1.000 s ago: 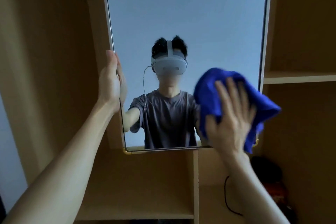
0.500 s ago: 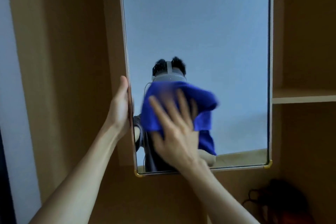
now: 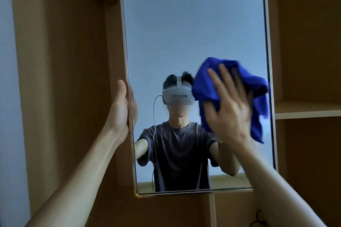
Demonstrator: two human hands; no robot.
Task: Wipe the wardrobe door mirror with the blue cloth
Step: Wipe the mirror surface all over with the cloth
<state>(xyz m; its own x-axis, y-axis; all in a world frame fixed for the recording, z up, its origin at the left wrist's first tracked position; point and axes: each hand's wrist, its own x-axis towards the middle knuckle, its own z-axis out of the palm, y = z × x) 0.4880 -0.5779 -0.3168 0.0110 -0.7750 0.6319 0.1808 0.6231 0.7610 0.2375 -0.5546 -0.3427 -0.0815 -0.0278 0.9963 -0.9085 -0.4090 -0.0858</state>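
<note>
While right hand [image 3: 230, 108] presses, mirror [image 3: 193, 33] stands upright.

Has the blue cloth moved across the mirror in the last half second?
Yes. The blue cloth has slid rightward across the mirror, from near its left edge, by the left hand, to close by its right edge, under the right hand.

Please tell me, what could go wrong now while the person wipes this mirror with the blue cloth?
1. The right hand presses the blue cloth with flat, spread fingers, not a closed grip, so the cloth may slip and fall.
2. The left hand steadies the mirror only at its left edge. A hard push near the right edge might swing the door.
3. The left fingers wrap onto the glass and may leave fresh marks.
</note>
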